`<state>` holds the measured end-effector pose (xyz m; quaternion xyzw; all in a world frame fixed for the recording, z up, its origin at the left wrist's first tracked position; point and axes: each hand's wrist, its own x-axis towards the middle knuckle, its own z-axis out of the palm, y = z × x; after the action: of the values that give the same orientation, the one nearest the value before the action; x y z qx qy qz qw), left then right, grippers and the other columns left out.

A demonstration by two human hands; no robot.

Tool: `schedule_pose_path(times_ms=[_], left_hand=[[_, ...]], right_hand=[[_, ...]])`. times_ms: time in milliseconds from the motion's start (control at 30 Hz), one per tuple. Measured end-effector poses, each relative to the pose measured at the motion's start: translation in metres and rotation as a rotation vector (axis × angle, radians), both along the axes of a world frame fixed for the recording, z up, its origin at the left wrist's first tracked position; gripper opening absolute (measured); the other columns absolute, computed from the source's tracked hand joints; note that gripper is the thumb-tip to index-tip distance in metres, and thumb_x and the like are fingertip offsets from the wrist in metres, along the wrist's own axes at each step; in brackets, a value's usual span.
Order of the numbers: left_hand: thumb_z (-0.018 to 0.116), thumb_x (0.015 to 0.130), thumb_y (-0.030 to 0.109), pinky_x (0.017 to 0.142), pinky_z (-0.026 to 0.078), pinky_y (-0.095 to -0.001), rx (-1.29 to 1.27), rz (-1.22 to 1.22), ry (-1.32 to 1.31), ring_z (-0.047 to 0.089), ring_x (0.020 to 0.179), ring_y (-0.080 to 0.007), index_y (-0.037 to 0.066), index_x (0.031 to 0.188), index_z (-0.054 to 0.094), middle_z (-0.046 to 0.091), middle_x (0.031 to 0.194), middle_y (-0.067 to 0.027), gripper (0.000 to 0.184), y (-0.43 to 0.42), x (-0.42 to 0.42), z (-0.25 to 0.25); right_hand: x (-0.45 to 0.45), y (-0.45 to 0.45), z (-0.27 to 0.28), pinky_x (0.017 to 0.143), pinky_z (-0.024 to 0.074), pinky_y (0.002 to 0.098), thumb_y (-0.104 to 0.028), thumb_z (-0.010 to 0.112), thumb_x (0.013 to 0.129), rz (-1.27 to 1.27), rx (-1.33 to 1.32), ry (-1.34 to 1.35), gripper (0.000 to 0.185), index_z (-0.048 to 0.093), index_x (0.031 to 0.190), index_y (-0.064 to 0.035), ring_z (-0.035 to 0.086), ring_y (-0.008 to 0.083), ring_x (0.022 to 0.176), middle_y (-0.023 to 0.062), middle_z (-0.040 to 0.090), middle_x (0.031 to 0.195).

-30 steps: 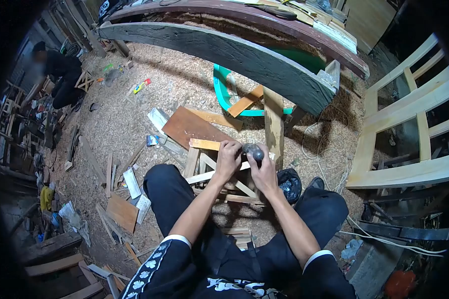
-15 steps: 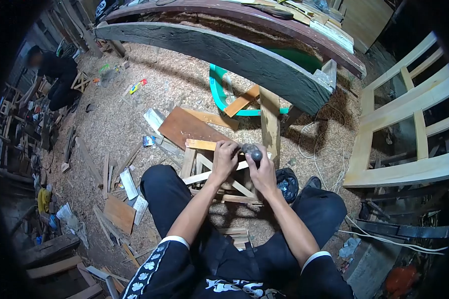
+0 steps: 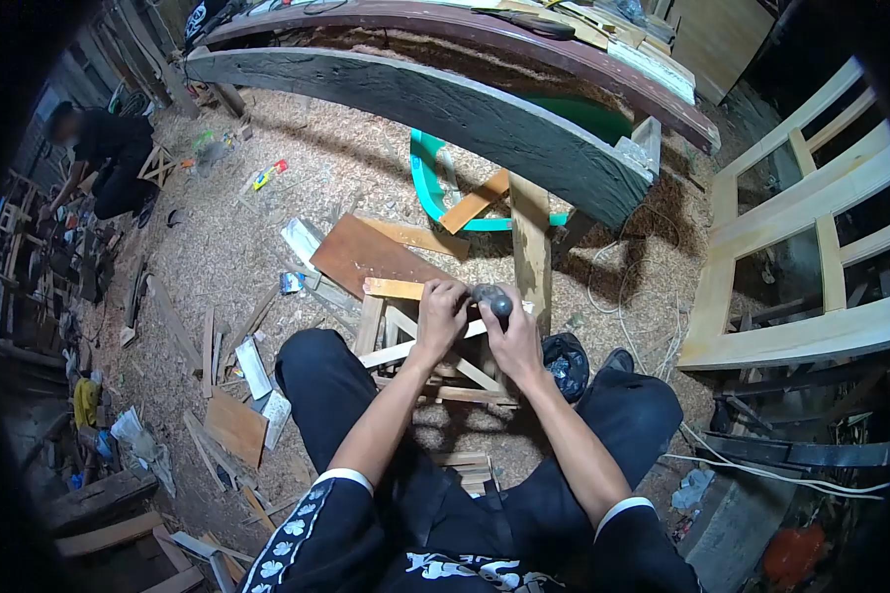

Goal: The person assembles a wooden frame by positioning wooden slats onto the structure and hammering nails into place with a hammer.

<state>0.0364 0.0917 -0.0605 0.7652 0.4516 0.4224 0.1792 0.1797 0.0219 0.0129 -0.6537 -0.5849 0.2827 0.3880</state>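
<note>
The right hand (image 3: pixel 513 341) has its fingers curled closed around a dark tool (image 3: pixel 494 298), the thumb pressed along its near side and the rounded end of the tool showing between thumb and fingers. The left hand (image 3: pixel 442 318) is just beside it, its fingers bent inward at the top of a small wooden frame (image 3: pixel 390 348); what lies under those fingers is hidden, so I cannot tell how tightly they are closed or on what. The tool sits over the far side of the frame, above its top, and the frame stands between the person's knees, with an orange-toned bar (image 3: pixel 394 289) running along its far edge to the left hand and pale slats crossing below. A black bag (image 3: pixel 567 368) is on the floor (image 3: pixel 232 217) just right of the frame. Beyond the frame lies a brown board (image 3: pixel 366 259), and farther off a green hoop (image 3: pixel 426 183) with a short plank (image 3: pixel 476 202) across it. Wood shavings cover much of the floor. At the back is a long desk (image 3: pixel 415 22) bearing wood pieces and tools, with a grey beam (image 3: pixel 405 99) before it. A large pale lattice (image 3: pixel 791 341) stands at the right, and another person (image 3: pixel 117 163) crouches at the far left, well apart.
</note>
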Motion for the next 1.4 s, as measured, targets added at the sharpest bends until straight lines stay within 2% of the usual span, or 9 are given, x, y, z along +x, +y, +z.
schedule_pose_path(times_ms=[133,233,633,800,900,1033,1100,1300,1400], left_hand=[[0.072,0.080,0.003,0.090,0.044,-0.0438,0.003,-0.013,-0.014,0.061,0.092,-0.0362,0.002,0.088,0.069,0.070,0.091,-0.0141,0.009,-0.002,-0.001,0.005],[0.072,0.080,0.003,0.090,0.044,-0.0439,0.019,0.016,-0.008,0.061,0.092,-0.0356,0.002,0.088,0.069,0.070,0.091,-0.0145,0.009,0.000,0.001,0.001],[0.073,0.084,0.007,0.088,0.046,-0.0435,-0.035,-0.055,-0.002,0.062,0.091,-0.0357,0.003,0.095,0.072,0.070,0.089,-0.0136,0.012,-0.004,-0.004,0.009],[0.073,0.083,0.008,0.087,0.045,-0.0433,0.027,-0.007,0.019,0.062,0.089,-0.0353,0.003,0.085,0.068,0.069,0.086,-0.0143,0.007,0.000,-0.001,0.003],[0.072,0.083,0.007,0.087,0.045,-0.0441,0.023,-0.013,0.024,0.062,0.089,-0.0358,0.003,0.085,0.068,0.069,0.087,-0.0147,0.007,0.001,0.000,0.003],[0.072,0.083,0.007,0.088,0.044,-0.0431,-0.010,0.009,0.018,0.062,0.089,-0.0353,0.003,0.085,0.068,0.069,0.087,-0.0143,0.007,-0.002,0.001,0.006],[0.072,0.083,0.007,0.088,0.044,-0.0428,-0.012,-0.006,0.012,0.062,0.089,-0.0355,0.002,0.085,0.068,0.068,0.087,-0.0145,0.007,-0.003,0.003,0.003],[0.072,0.083,0.007,0.090,0.043,-0.0429,-0.004,-0.006,0.023,0.061,0.091,-0.0351,0.003,0.088,0.069,0.069,0.089,-0.0145,0.007,-0.001,0.001,0.002],[0.071,0.083,0.006,0.092,0.043,-0.0431,-0.026,0.001,0.020,0.062,0.092,-0.0349,0.002,0.090,0.070,0.070,0.091,-0.0141,0.008,0.000,0.003,0.000]], right_hand=[[-0.007,-0.006,0.003,0.079,0.0547,0.0508,-0.035,0.062,0.101,-0.011,0.233,0.110,0.045,0.049,0.136,-0.0093,0.068,0.0497,0.099,0.0300,0.069,0.102],[-0.001,0.000,-0.007,0.081,0.0550,0.0495,-0.035,0.062,0.101,0.026,0.033,0.043,0.047,0.049,0.137,-0.0086,0.069,0.0467,0.102,0.0281,0.069,0.109],[0.001,0.000,0.008,0.080,0.0549,0.0498,-0.038,0.062,0.101,-0.045,0.090,0.055,0.046,0.050,0.134,-0.0073,0.069,0.0473,0.099,0.0286,0.070,0.103],[-0.008,-0.008,0.013,0.085,0.0552,0.0449,-0.030,0.063,0.101,-0.002,0.148,0.058,0.043,0.052,0.132,-0.0024,0.070,0.0418,0.101,0.0268,0.069,0.110],[-0.007,-0.001,0.002,0.085,0.0555,0.0448,-0.029,0.064,0.100,-0.044,0.033,0.077,0.043,0.051,0.132,-0.0027,0.070,0.0417,0.102,0.0269,0.069,0.111],[-0.007,-0.006,0.008,0.081,0.0557,0.0508,-0.034,0.062,0.101,-0.020,0.220,0.058,0.044,0.050,0.135,-0.0088,0.069,0.0473,0.101,0.0284,0.070,0.106],[-0.004,0.001,0.005,0.079,0.0556,0.0512,-0.034,0.061,0.102,-0.006,-0.006,-0.076,0.042,0.050,0.134,-0.0097,0.069,0.0482,0.099,0.0280,0.070,0.104],[-0.008,-0.001,0.006,0.077,0.0539,0.0533,-0.036,0.060,0.102,-0.019,0.292,0.106,0.043,0.048,0.133,-0.0076,0.067,0.0510,0.096,0.0290,0.070,0.099],[-0.008,0.006,-0.001,0.078,0.0556,0.0504,-0.032,0.062,0.102,-0.061,0.099,0.113,0.043,0.049,0.132,-0.0046,0.070,0.0476,0.097,0.0282,0.070,0.102]])
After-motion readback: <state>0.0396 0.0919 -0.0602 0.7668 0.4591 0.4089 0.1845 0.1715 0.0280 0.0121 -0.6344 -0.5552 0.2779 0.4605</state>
